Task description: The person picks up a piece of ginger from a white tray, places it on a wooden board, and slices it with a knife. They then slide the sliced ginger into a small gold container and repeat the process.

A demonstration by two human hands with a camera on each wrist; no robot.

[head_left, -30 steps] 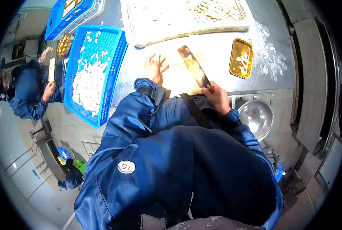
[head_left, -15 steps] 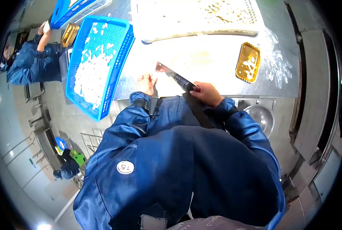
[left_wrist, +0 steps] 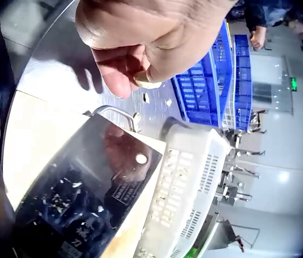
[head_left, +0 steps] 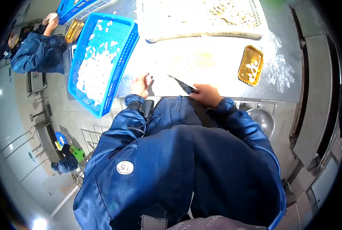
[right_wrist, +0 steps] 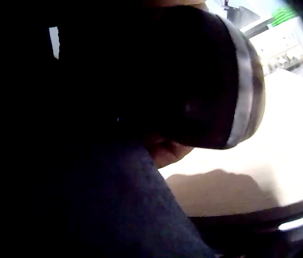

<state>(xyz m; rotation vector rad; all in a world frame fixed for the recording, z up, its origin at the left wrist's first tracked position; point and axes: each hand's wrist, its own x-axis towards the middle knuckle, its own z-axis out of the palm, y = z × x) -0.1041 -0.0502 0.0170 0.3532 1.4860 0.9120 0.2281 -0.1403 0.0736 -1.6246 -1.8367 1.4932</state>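
Note:
My right hand (head_left: 206,95) grips a cleaver (head_left: 184,86) by its handle, near the front edge of the cutting board (head_left: 167,57). The broad dark blade (left_wrist: 95,172) fills the lower part of the left wrist view, with wet pale bits stuck to its face. In the right wrist view, a dark rounded handle end with a silver ring (right_wrist: 244,86) hides most of the hand. My left hand (head_left: 141,85) is just left of the blade, apart from it, fingers loosely bent. A small yellowish patch shows at its thumb tip; I cannot tell whether it is a slice or the nail.
A blue basket (head_left: 132,42) of white slices stands at the left. Behind the board is a white basket (head_left: 201,36) with pale pieces. To the right lie a gold tray (head_left: 258,53) with several slices and crumpled clear plastic (head_left: 280,73). Another person (head_left: 40,51) works at the far left.
The cleaver has swung leftward and turned from showing its broad face to nearly edge-on. My left hand has drawn back toward my body, its fingers less spread.

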